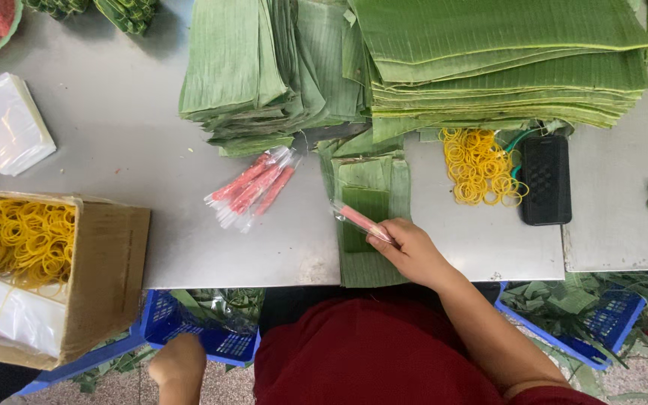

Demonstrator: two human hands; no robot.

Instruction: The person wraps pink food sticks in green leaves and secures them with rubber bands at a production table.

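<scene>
Pinching one clear-wrapped pink stick [361, 222] between the fingertips of my right hand [412, 251], I judge it best laid square along the middle of the folded banana leaf strip [367, 217] beneath it; my left hand [179, 363] hangs loosely curled and empty below the surface edge. Steel surface [136, 150] carries leaf stacks [489, 60], more wrapped sticks [253, 187], yellow rubber bands [480, 166], a phone [546, 180] and a cardboard box [106, 277]; blue crates [211, 337] stand on the littered floor.
</scene>
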